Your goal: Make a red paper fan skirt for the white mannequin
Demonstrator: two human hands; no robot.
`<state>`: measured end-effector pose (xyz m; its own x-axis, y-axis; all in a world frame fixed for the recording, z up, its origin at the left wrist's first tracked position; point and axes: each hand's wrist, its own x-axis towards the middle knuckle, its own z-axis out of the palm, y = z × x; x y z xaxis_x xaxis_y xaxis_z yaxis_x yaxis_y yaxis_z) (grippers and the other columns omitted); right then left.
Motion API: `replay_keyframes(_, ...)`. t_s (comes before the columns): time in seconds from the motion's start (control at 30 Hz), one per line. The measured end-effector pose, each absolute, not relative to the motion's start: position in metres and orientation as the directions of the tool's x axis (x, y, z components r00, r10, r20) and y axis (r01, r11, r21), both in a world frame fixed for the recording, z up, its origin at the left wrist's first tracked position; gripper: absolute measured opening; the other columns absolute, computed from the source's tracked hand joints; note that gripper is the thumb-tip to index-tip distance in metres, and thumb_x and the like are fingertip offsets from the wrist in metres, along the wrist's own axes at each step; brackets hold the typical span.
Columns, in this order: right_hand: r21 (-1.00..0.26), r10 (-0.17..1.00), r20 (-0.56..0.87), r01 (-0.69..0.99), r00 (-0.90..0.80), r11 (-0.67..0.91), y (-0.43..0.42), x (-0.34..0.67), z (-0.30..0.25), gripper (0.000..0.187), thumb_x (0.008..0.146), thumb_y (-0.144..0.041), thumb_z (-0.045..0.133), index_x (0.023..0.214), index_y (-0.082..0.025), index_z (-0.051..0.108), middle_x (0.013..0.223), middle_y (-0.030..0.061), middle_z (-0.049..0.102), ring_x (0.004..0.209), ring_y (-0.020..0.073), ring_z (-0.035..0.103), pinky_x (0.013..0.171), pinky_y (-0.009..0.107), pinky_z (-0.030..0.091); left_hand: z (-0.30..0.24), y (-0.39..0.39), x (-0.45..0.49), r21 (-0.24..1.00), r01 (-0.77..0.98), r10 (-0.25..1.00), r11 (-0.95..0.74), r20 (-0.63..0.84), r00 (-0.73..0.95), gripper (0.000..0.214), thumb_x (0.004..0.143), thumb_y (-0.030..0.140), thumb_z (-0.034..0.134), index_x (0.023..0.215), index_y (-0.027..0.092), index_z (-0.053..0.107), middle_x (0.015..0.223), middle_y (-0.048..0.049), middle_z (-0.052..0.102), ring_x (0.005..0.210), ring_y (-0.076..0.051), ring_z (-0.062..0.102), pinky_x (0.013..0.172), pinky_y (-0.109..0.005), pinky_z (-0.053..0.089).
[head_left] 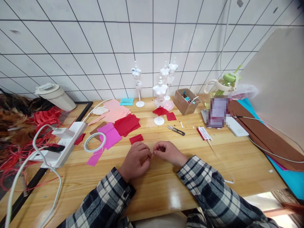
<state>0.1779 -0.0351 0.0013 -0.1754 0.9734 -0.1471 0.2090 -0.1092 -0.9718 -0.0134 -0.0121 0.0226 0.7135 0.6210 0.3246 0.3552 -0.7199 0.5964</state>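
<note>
My left hand [137,161] and my right hand [169,153] meet over the middle of the wooden table, fingertips almost touching. Both are closed in a pinch; whatever lies between the fingers is too small or hidden to make out. Just beyond my left hand lies a small folded red piece [136,139]. Thread snips [176,130] rest past my right hand. Farther back, a small white dress-form mannequin [160,90] wears a red pleated skirt [160,110], with a red square [171,116] beside it.
Left are red sheets [127,124], magenta sheets [109,134], a tape roll [85,144] and a power strip [68,142] with cables. Behind stand more mannequins [138,83] and a cardboard box [184,104]. Right are a packet [203,133], a white power bank [237,126] and a bottle [228,84].
</note>
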Motion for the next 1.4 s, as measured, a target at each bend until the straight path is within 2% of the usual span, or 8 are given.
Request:
replay_keyframes(0.13, -0.988, 0.991, -0.128, -0.078, -0.037, -0.131, -0.037, 0.167, -0.003, 0.012, 0.074, -0.028, 0.062, 0.073, -0.018, 0.055, 0.062, -0.0054, 0.048, 0.056, 0.0080, 0.038, 0.052, 0.021, 0.031, 0.017, -0.011, -0.012, 0.782, 0.317, 0.750, -0.536, 0.269, 0.605, 0.009, 0.076, 0.014, 0.051, 0.076, 0.018, 0.059, 0.077, -0.0033, 0.058, 0.079, -0.019, 0.050, 0.076, -0.034, 0.038)
replay_keyframes(0.23, -0.982, 0.991, -0.108, -0.166, 0.079, -0.094, -0.039, 0.164, -0.005, 0.017, 0.081, -0.036, 0.059, 0.080, -0.019, 0.053, 0.058, -0.0074, 0.042, 0.049, 0.0076, 0.032, 0.046, 0.021, 0.026, 0.008, -0.007, -0.011, 0.982, 0.109, 0.874, -0.156, 0.086, 0.479, 0.008, 0.079, 0.022, 0.050, 0.074, 0.018, 0.056, 0.073, -0.0022, 0.055, 0.073, -0.017, 0.049, 0.072, -0.031, 0.038)
replay_keyframes(0.37, -0.982, 0.981, 0.147, 0.139, 0.122, 0.130, -0.042, 0.174, 0.002, 0.025, 0.089, -0.033, 0.052, 0.110, -0.020, 0.059, 0.092, 0.0023, 0.066, 0.059, 0.0096, 0.047, 0.057, 0.024, 0.041, -0.003, -0.001, -0.013, 0.984, -0.127, 0.894, 0.124, -0.055, 0.444, 0.010, 0.075, 0.026, 0.057, 0.076, 0.016, 0.059, 0.073, -0.0013, 0.054, 0.075, -0.016, 0.048, 0.074, -0.029, 0.038)
replay_keyframes(0.53, -0.719, 0.847, 0.483, 0.452, -0.222, 0.528, -0.045, 0.180, 0.013, 0.039, 0.088, -0.029, 0.059, 0.127, -0.026, 0.056, 0.119, 0.0042, 0.066, 0.103, 0.0176, 0.059, 0.091, 0.034, 0.044, -0.006, 0.000, -0.015, 0.986, -0.089, 0.860, 0.143, -0.079, 0.504, 0.009, 0.074, 0.025, 0.061, 0.075, 0.016, 0.060, 0.074, -0.0011, 0.056, 0.076, -0.016, 0.049, 0.074, -0.027, 0.038)
replay_keyframes(0.77, -0.547, 0.821, 0.523, 0.648, -0.230, 0.530, -0.047, 0.173, 0.007, 0.015, 0.090, -0.031, 0.059, 0.097, -0.028, 0.072, 0.085, -0.0004, 0.072, 0.077, 0.0144, 0.058, 0.071, 0.027, 0.045, 0.003, -0.004, -0.013, 0.999, -0.024, 0.818, 0.041, -0.019, 0.575, 0.013, 0.078, 0.029, 0.060, 0.079, 0.016, 0.062, 0.077, -0.0018, 0.059, 0.078, -0.017, 0.053, 0.075, -0.028, 0.041)
replay_keyframes(0.93, -0.490, 0.835, 0.501, 0.721, -0.227, 0.490, -0.050, 0.176, 0.009, 0.021, 0.092, -0.032, 0.056, 0.109, -0.027, 0.068, 0.086, 0.0009, 0.072, 0.078, 0.0153, 0.057, 0.072, 0.029, 0.043, 0.007, -0.005, -0.014, 0.972, 0.128, 0.825, -0.197, 0.094, 0.557, 0.026, 0.088, 0.035, 0.048, 0.076, 0.017, 0.061, 0.075, -0.0034, 0.060, 0.077, -0.018, 0.055, 0.074, -0.031, 0.042)
replay_keyframes(1.13, -0.448, 0.867, 0.441, 0.780, -0.232, 0.436, -0.051, 0.175, 0.009, 0.021, 0.094, -0.029, 0.052, 0.106, -0.025, 0.068, 0.090, 0.0027, 0.073, 0.079, 0.0161, 0.058, 0.073, 0.030, 0.042, 0.008, -0.003, -0.015, 0.668, 0.572, 0.865, -0.476, 0.238, 0.442, 0.027, 0.089, 0.042, 0.050, 0.085, 0.018, 0.063, 0.084, -0.0059, 0.063, 0.085, -0.022, 0.055, 0.079, -0.037, 0.043)
replay_keyframes(1.4, -0.481, 0.889, 0.396, 0.773, -0.229, 0.414, -0.052, 0.177, 0.011, 0.025, 0.093, -0.032, 0.052, 0.115, -0.027, 0.065, 0.090, 0.0016, 0.073, 0.079, 0.0174, 0.059, 0.072, 0.030, 0.043, 0.014, -0.007, -0.017, 0.327, 0.585, 0.666, -0.742, 0.461, 0.587, 0.026, 0.084, 0.035, 0.061, 0.107, 0.027, 0.065, 0.120, -0.0087, 0.059, 0.116, -0.028, 0.047, 0.105, -0.049, 0.028)
